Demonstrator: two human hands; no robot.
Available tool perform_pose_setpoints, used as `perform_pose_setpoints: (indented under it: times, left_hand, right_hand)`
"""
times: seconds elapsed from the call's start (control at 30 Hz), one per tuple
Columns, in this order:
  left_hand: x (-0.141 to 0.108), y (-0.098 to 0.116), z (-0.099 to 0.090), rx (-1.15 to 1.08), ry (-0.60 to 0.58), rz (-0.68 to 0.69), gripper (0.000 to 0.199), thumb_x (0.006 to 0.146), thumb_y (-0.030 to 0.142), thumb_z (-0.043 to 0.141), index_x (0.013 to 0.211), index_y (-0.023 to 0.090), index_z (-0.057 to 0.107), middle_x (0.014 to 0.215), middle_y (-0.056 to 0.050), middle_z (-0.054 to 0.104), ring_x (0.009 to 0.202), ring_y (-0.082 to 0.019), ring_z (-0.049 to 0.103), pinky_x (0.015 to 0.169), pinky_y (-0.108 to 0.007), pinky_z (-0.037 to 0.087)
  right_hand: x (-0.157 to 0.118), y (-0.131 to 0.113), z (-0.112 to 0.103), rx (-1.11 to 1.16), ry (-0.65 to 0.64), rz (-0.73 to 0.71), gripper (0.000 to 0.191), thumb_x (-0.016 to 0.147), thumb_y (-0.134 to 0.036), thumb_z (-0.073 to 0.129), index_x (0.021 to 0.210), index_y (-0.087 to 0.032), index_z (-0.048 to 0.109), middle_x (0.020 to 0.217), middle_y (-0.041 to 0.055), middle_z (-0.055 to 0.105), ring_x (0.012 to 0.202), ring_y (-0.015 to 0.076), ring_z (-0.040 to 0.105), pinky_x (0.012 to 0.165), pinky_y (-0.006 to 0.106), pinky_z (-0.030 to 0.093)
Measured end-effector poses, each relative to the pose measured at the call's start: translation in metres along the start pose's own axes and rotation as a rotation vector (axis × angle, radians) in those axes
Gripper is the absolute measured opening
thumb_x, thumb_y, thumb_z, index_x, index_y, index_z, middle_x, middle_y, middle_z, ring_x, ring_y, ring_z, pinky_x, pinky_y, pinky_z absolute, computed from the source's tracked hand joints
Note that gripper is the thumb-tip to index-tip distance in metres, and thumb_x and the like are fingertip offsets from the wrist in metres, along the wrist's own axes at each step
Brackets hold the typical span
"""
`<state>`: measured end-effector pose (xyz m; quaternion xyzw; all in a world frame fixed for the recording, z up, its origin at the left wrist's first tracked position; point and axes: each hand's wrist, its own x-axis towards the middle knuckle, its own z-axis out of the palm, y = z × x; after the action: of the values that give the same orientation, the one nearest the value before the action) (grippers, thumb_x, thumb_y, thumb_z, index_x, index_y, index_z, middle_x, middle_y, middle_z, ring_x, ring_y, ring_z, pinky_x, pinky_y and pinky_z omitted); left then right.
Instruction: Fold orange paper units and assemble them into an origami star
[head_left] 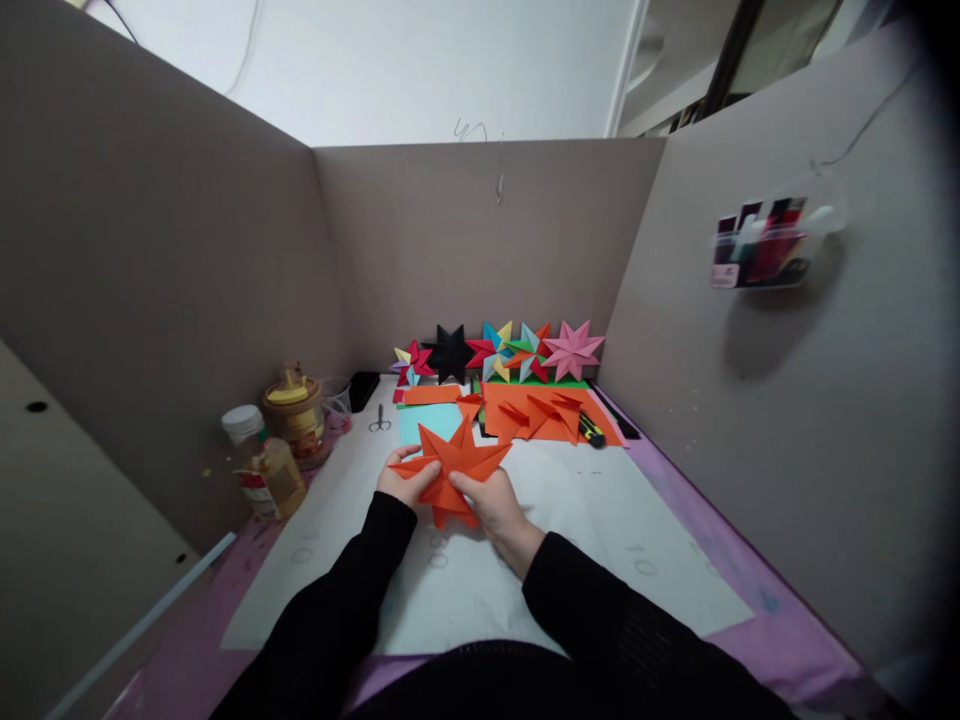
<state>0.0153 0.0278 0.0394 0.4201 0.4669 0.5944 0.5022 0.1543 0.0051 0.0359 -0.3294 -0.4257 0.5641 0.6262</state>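
An orange folded paper star is held above the white sheet, its points spread outward. My left hand grips its left side, thumb on the front near the middle. On the right side, my right hand pinches it, with that thumb also near the centre. Fingers behind the paper are partly hidden. Beyond the star lie orange folded pieces on orange paper, and a light blue sheet.
Finished stars, among them a black one and a pink one, lean at the back wall. Small scissors lie back left, a yellow-black cutter back right. A bottle and a jar stand left.
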Motion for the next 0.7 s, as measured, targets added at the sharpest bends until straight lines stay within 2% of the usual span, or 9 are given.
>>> perform_pose_setpoints:
  times: [0.27, 0.57, 0.63, 0.7]
  left_hand:
    - [0.009, -0.003, -0.006, -0.003, 0.057, -0.011, 0.057, 0.046, 0.032, 0.083, 0.090, 0.016, 0.049, 0.065, -0.001, 0.067, 0.059, -0.017, 0.065, 0.061, -0.030, 0.052]
    - [0.004, -0.009, -0.003, 0.046, 0.045, 0.019, 0.052, 0.050, 0.033, 0.081, 0.087, 0.018, 0.048, 0.067, 0.000, 0.067, 0.059, -0.016, 0.065, 0.060, -0.029, 0.052]
    - [0.004, -0.009, -0.002, 0.033, 0.024, 0.018, 0.054, 0.051, 0.035, 0.080, 0.091, 0.017, 0.048, 0.068, -0.001, 0.067, 0.061, -0.017, 0.065, 0.062, -0.031, 0.052]
    - [0.004, -0.006, -0.002, 0.017, 0.033, 0.083, 0.056, 0.055, 0.037, 0.077, 0.098, 0.018, 0.046, 0.075, -0.003, 0.067, 0.065, -0.017, 0.065, 0.064, -0.031, 0.051]
  right_hand:
    - [0.001, -0.003, 0.002, 0.006, -0.093, 0.035, 0.040, 0.064, -0.031, 0.071, 0.100, -0.014, 0.064, 0.105, 0.0104, 0.068, 0.096, 0.0274, 0.063, 0.085, 0.041, 0.049]
    - [0.000, 0.010, 0.001, 0.108, -0.016, 0.102, 0.043, 0.061, -0.030, 0.075, 0.099, -0.012, 0.064, 0.104, 0.0126, 0.068, 0.093, 0.0275, 0.065, 0.084, 0.041, 0.050]
    - [0.001, 0.009, 0.001, 0.107, -0.007, 0.095, 0.042, 0.061, -0.029, 0.075, 0.098, -0.012, 0.065, 0.103, 0.0127, 0.068, 0.092, 0.0278, 0.065, 0.084, 0.041, 0.050]
    - [0.003, 0.005, 0.000, 0.094, 0.001, 0.072, 0.040, 0.062, -0.030, 0.074, 0.097, -0.012, 0.065, 0.103, 0.0122, 0.068, 0.093, 0.0277, 0.065, 0.084, 0.042, 0.050]
